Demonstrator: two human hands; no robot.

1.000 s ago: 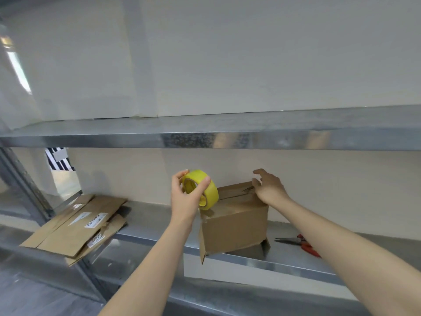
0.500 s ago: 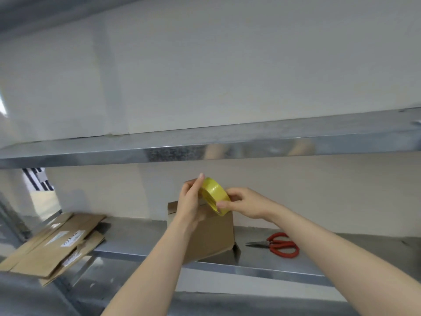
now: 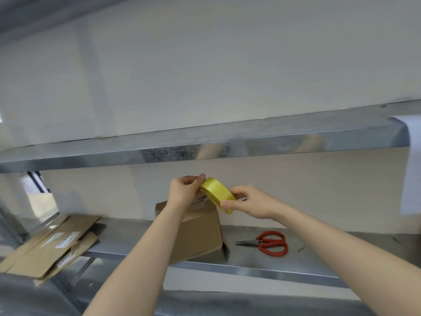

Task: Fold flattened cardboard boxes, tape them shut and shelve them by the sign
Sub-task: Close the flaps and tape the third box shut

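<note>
Galvanised shelving stands against a pale wall, with a folded cardboard box (image 3: 198,238) standing tilted on the lower shelf (image 3: 250,265). We hold a yellow tape roll (image 3: 216,192) just above the box top. The left grip (image 3: 184,192) pinches its upper edge and the right grip (image 3: 252,201) pinches its lower edge. We judge this as the taping step, hunting for the free end. Next we need to peel it and lay it over the flap seam. The box is plain brown, with dark print near the top and one flap poking out at the bottom right. Red scissors (image 3: 268,244) lie to its right, and flattened boxes (image 3: 52,245) well to its left.
</note>
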